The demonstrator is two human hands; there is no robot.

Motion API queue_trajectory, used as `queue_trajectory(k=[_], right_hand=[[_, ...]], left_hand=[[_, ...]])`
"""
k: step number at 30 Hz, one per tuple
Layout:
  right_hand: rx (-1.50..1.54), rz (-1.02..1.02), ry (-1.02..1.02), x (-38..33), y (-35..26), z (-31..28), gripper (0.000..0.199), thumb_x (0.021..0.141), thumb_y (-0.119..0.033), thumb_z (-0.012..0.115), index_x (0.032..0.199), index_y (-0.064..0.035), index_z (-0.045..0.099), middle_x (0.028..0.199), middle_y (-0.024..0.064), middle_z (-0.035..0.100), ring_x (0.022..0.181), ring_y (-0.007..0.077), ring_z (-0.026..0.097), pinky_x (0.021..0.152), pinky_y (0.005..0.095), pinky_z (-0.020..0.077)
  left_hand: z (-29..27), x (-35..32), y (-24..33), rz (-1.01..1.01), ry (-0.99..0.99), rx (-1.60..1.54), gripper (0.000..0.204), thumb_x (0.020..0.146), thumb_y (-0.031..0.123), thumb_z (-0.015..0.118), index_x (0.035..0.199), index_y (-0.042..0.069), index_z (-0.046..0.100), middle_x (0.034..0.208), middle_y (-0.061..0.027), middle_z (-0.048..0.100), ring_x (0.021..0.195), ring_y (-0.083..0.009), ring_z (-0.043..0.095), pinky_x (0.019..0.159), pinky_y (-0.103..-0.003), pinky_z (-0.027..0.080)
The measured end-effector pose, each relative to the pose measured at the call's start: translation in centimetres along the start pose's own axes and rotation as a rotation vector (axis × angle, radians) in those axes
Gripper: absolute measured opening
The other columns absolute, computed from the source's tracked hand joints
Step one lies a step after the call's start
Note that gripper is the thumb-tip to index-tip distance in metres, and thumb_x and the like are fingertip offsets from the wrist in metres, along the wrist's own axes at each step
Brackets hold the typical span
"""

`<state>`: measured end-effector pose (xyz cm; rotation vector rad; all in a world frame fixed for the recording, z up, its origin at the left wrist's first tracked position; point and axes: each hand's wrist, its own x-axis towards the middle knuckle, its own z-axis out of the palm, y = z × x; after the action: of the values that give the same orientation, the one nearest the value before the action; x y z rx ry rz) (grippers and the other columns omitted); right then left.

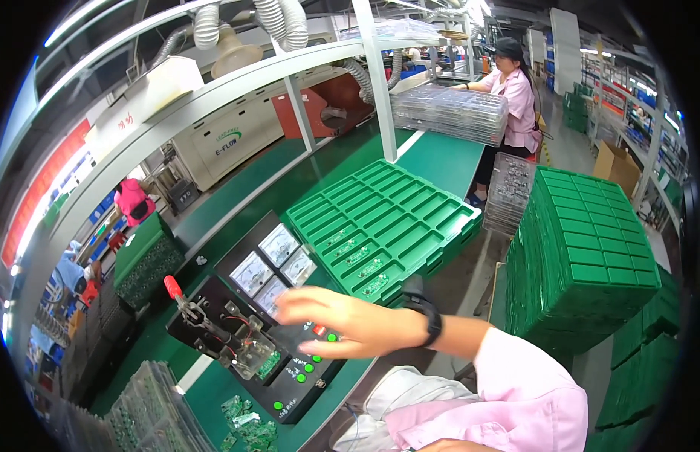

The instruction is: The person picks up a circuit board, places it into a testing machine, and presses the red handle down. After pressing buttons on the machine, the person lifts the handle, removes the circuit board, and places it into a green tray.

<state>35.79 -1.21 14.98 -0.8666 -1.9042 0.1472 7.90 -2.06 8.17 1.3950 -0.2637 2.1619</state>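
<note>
The right hand [342, 322] reaches in from the lower right, forearm in a pink sleeve and a black watch at the wrist, and hovers over the near right part of the black test fixture [271, 331] on the green bench [214, 384]. Its grip is spread, fingers stretched leftward and holding nothing. Just under the fingertips lie the fixture's green push buttons [311, 367] and a red one [318, 330]. The small green circuit board [268, 364] sits clamped in the fixture's clear nest, to the left of and slightly nearer than the fingertips, below the red-handled toggle clamp [186, 303] (whose handle slants up to the far left). Three white analogue meters [273, 265] stand beyond the hand. The green compartment tray [380, 226], holding a few boards, lies farther right. The left hand is not in view, so the right hand is the nearer one.
</note>
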Motion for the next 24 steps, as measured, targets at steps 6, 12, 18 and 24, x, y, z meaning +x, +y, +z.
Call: queue_trajectory(k=[6, 12, 18, 24], right_hand=[[0.07, 0.502, -0.224, 15.6, 2.6, 1.2, 0.066, 0.096, -0.037, 0.057, 0.143, 0.0015, 0.031, 0.137, 0.0255, 0.045, 0.122, 0.035, 0.05, 0.102, 0.0392, 0.0406], [0.251, -0.38, 0.281, 12.9, 2.0, 6.2, 0.062, 0.093, -0.031, 0.061, 0.142, -0.0009, 0.035, 0.128, 0.0185, 0.052, 0.113, 0.0279, 0.054, 0.102, 0.0374, 0.038], [0.125, 0.239, 0.088, 14.9, 6.1, 6.9, 0.066, 0.092, -0.04, 0.059, 0.141, -0.0015, 0.039, 0.124, 0.0177, 0.056, 0.119, 0.0294, 0.051, 0.106, 0.0396, 0.0348], [0.784, -0.169, 0.202, 11.4, 2.2, 8.1, 0.059, 0.094, -0.043, 0.054, 0.135, -0.0009, 0.048, 0.12, 0.0165, 0.063, 0.124, 0.032, 0.053, 0.11, 0.0412, 0.0302]], left_hand=[[-1.4, -5.0, -0.9, -0.517, -0.433, 1.24, 0.051, 0.085, 0.019, 0.066, 0.129, -0.001, 0.05, 0.128, -0.0206, 0.049, 0.114, -0.0377, 0.049, 0.097, -0.046, 0.04], [-2.9, -7.4, -2.9, -0.712, -0.533, 1.276, 0.08, 0.072, 0.019, 0.079, 0.14, 0.001, 0.041, 0.145, -0.0226, 0.036, 0.132, -0.0428, 0.039, 0.109, -0.047, 0.033], [-2.4, -8.2, -3.6, -0.694, -0.541, 1.419, 0.08, 0.074, 0.025, 0.078, 0.14, 0.002, 0.04, 0.146, -0.0233, 0.037, 0.128, -0.0437, 0.044, 0.102, -0.047, 0.041], [-2.8, -8.8, -3.4, -0.533, -0.597, 1.58, 0.077, 0.077, 0.035, 0.075, 0.14, 0.003, 0.042, 0.145, -0.0243, 0.042, 0.118, -0.0413, 0.055, 0.09, -0.045, 0.048]])
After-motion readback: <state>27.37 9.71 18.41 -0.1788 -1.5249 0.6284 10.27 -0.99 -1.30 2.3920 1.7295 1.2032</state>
